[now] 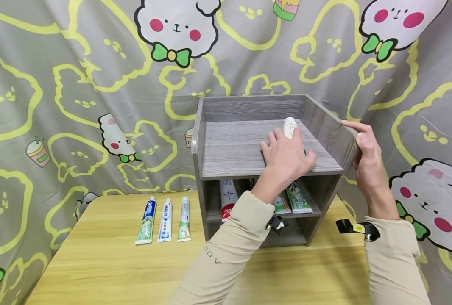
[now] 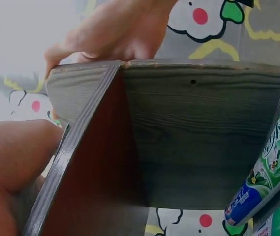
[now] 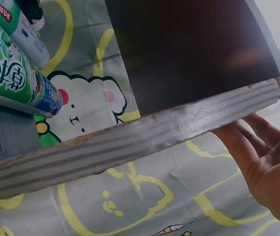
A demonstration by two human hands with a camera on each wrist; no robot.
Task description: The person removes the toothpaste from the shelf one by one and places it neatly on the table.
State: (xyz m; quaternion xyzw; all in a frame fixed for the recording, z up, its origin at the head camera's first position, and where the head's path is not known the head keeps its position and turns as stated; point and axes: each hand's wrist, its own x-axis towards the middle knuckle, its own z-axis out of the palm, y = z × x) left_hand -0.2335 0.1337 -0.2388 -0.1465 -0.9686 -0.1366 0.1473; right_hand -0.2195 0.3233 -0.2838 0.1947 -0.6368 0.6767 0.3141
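Observation:
A small grey wood-grain shelf rack [image 1: 226, 152] stands on the table. Over its top board, my left hand [image 1: 287, 154] holds a white-capped tube [image 1: 289, 127] from above; the palm hides most of the tube. At the rack's right side, my right hand [image 1: 371, 161] grips the front upper edge of the side panel [image 1: 330, 131], thumb in front and a finger along the top. In the compartment below lie a red-and-white toothpaste tube [image 1: 229, 197] and green toothpaste tubes [image 1: 299, 198]; my left forearm covers part of it.
Three toothpaste tubes lie in a row left of the rack: a blue-green one [image 1: 146, 221], a white-blue one [image 1: 166, 220] and a white-green one [image 1: 184, 219]. The wooden table [image 1: 107, 262] extends in front. A patterned curtain [image 1: 77, 106] hangs behind the rack.

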